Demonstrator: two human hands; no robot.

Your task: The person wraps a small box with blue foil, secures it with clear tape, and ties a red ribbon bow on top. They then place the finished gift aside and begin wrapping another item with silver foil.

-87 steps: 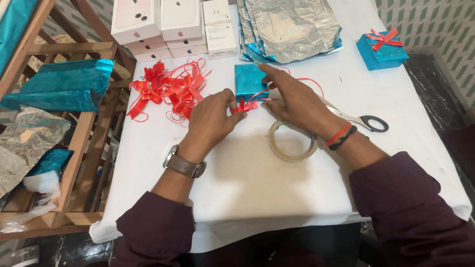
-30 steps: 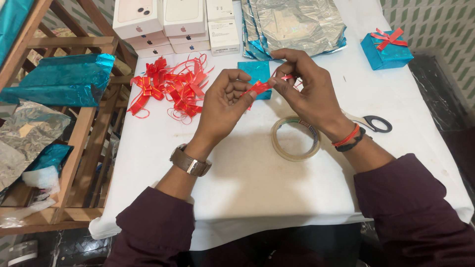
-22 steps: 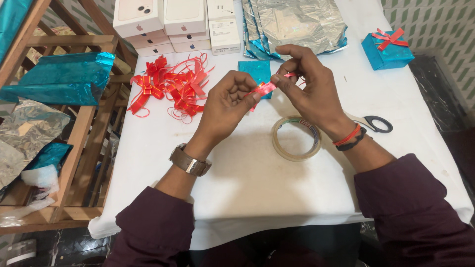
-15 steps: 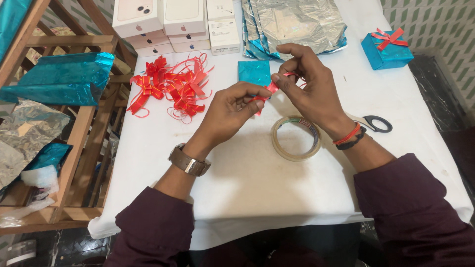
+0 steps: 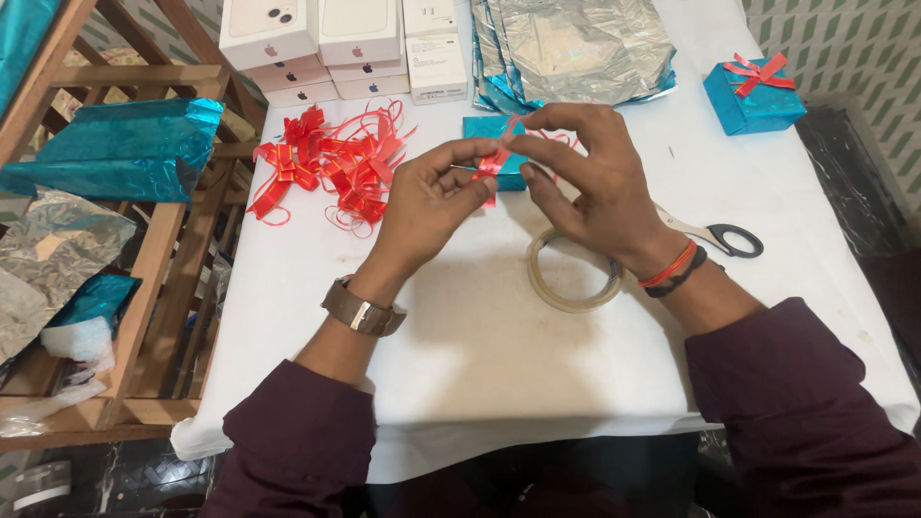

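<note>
Head view: both hands are working a red ribbon (image 5: 496, 163) just above the table (image 5: 480, 336), over the near edge of a small teal box (image 5: 484, 129). The left hand (image 5: 427, 201) is pinching the ribbon's lower part between thumb and forefinger; the right hand (image 5: 585, 177) is pinching its upper end with thumb and forefinger, the other fingers fanning open. So both are closing on the ribbon, at 12 o'clock from the tape roll (image 5: 573, 271).

The ribbon is looking very light, thin and limp, with a slick sheen, so it is likely slipping through loose fingers and creasing or curling easily. Fingertip pinches close to the fold, as now, are seeming the best hold; a grip far out on the tails would be leaving it floppy. It is not appearing fragile, though hard pulling could be tearing the narrow strands.

It is bright red with a pale gold edge stripe, folded into a short loop with thin tails trailing towards 1 o'clock. A pile of like bows (image 5: 331, 168) is lying at 9 o'clock from the hands, scissors (image 5: 715, 235) at 4 o'clock, foil sheets (image 5: 576, 43) at 12 o'clock, and a wrapped box with bow (image 5: 753, 91) at 2 o'clock
</note>
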